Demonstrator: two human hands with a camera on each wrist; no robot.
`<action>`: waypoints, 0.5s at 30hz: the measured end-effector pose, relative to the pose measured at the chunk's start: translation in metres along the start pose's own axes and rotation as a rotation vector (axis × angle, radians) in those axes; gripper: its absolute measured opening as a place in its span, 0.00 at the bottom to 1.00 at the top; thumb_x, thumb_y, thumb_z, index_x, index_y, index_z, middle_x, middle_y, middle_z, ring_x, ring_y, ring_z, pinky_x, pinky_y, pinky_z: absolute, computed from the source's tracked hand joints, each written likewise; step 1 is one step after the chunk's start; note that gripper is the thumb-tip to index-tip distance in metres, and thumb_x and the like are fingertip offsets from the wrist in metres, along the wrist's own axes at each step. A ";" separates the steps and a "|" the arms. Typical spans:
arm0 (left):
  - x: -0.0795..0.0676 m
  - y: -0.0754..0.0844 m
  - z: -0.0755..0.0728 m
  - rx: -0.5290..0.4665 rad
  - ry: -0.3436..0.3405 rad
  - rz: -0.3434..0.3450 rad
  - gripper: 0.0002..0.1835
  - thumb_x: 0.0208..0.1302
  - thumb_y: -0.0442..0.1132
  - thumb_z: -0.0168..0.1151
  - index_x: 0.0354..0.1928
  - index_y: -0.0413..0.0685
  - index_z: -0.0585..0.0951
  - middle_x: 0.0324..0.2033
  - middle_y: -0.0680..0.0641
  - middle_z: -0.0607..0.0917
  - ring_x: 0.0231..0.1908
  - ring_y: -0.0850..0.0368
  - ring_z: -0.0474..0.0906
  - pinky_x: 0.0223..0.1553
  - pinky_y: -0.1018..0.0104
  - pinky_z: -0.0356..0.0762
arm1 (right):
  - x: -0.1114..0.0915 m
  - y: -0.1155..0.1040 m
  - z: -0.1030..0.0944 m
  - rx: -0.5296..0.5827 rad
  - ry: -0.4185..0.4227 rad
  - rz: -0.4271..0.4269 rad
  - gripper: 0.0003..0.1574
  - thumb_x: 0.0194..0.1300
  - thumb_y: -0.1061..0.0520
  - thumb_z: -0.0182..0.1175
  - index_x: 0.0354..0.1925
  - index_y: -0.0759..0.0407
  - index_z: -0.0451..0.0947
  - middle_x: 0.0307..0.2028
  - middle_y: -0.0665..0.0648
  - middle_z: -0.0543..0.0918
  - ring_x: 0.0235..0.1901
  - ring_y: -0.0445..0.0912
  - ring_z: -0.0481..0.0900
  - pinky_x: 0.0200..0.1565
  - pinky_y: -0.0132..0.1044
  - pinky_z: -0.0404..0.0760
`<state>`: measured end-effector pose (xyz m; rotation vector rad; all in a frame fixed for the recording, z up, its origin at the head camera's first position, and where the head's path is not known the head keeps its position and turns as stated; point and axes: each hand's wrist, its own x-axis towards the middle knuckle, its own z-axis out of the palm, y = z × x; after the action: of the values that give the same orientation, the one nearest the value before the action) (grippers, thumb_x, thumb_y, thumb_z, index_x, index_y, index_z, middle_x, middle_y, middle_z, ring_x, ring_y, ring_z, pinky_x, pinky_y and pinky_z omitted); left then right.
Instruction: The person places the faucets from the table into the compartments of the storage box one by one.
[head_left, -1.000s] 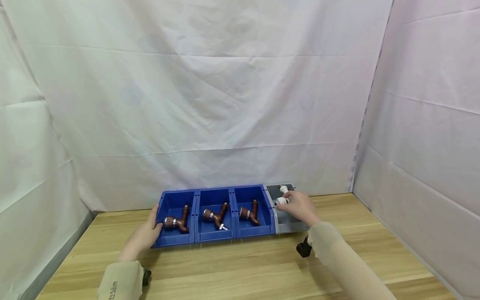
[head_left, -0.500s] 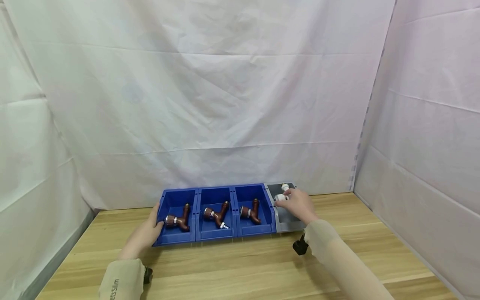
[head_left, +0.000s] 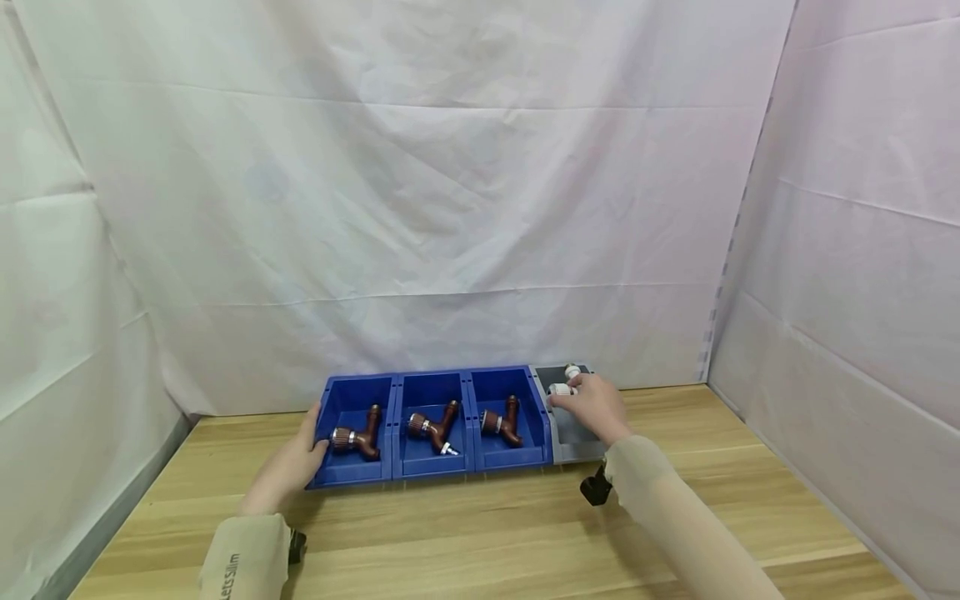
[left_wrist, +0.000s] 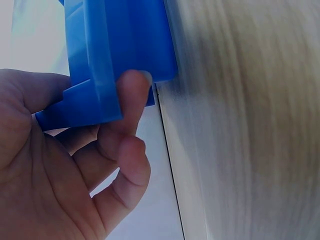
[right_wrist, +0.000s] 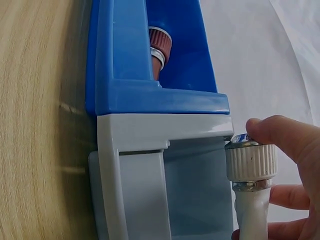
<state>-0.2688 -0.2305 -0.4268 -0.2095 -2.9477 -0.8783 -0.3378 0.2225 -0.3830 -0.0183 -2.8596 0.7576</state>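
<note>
My right hand (head_left: 600, 408) holds a white tap (right_wrist: 252, 162) with a ribbed knob and chrome rings. Its thumb presses the chrome end of the knob, and other fingers lie behind the body. In the head view the tap overlaps the back part of the grey bin (head_left: 577, 452) at the row's right end. At the far left, my left hand (head_left: 295, 460) grips the side wall of a blue bin (left_wrist: 122, 45), thumb on one side and fingers on the other. Inside that bin lies a brown tap (head_left: 358, 440) with a ribbed knob.
The middle blue bin (head_left: 432, 467) holds a brown tap (head_left: 431, 429) with a silver nozzle. Another brown tap (head_left: 504, 421) lies in the right blue bin (head_left: 513, 458). The joined bins stand on a wooden table (head_left: 450, 533), close before a white cloth backdrop (head_left: 450, 208).
My right hand has raised the white tap slightly, up and toward the back of the grey bin. The left hand keeps its grip on the blue bin.
</note>
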 end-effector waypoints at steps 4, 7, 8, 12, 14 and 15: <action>0.000 0.000 0.000 -0.003 -0.005 -0.005 0.35 0.66 0.37 0.41 0.67 0.41 0.35 0.57 0.26 0.59 0.51 0.31 0.64 0.45 0.40 0.63 | 0.000 0.000 0.001 0.009 0.007 -0.003 0.33 0.41 0.35 0.64 0.39 0.55 0.79 0.33 0.54 0.80 0.20 0.45 0.68 0.19 0.35 0.65; 0.000 0.000 0.000 -0.009 -0.008 -0.006 0.35 0.66 0.37 0.41 0.67 0.41 0.35 0.57 0.26 0.58 0.51 0.31 0.63 0.46 0.40 0.62 | -0.001 0.001 0.001 0.018 0.011 -0.010 0.33 0.41 0.35 0.65 0.39 0.56 0.79 0.34 0.55 0.80 0.20 0.45 0.68 0.20 0.35 0.65; 0.000 -0.001 0.000 -0.012 -0.009 -0.006 0.35 0.66 0.37 0.40 0.67 0.41 0.35 0.57 0.26 0.58 0.52 0.31 0.63 0.46 0.40 0.62 | -0.001 0.001 0.002 0.020 0.013 -0.011 0.33 0.41 0.35 0.65 0.39 0.56 0.79 0.34 0.55 0.80 0.20 0.45 0.68 0.20 0.35 0.65; -0.001 -0.001 0.000 -0.018 -0.016 -0.009 0.35 0.66 0.37 0.40 0.67 0.41 0.34 0.58 0.26 0.57 0.52 0.31 0.62 0.47 0.39 0.61 | -0.002 0.002 0.002 0.020 0.020 -0.015 0.35 0.40 0.34 0.65 0.40 0.57 0.79 0.34 0.55 0.80 0.20 0.45 0.68 0.21 0.35 0.65; 0.000 -0.002 0.000 -0.021 -0.015 -0.009 0.35 0.66 0.37 0.40 0.67 0.41 0.34 0.58 0.26 0.56 0.53 0.31 0.62 0.47 0.39 0.61 | -0.001 0.002 0.003 0.021 0.018 -0.016 0.35 0.40 0.34 0.65 0.40 0.58 0.79 0.32 0.54 0.79 0.19 0.45 0.66 0.20 0.35 0.63; 0.000 -0.002 0.000 -0.022 -0.013 -0.007 0.35 0.66 0.37 0.40 0.67 0.41 0.34 0.58 0.26 0.56 0.53 0.31 0.61 0.47 0.39 0.61 | -0.001 0.002 0.003 0.021 0.018 -0.016 0.35 0.40 0.34 0.64 0.40 0.58 0.79 0.31 0.54 0.79 0.18 0.45 0.66 0.19 0.35 0.63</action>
<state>-0.2687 -0.2320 -0.4276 -0.2067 -2.9543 -0.9137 -0.3373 0.2227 -0.3870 0.0002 -2.8309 0.7810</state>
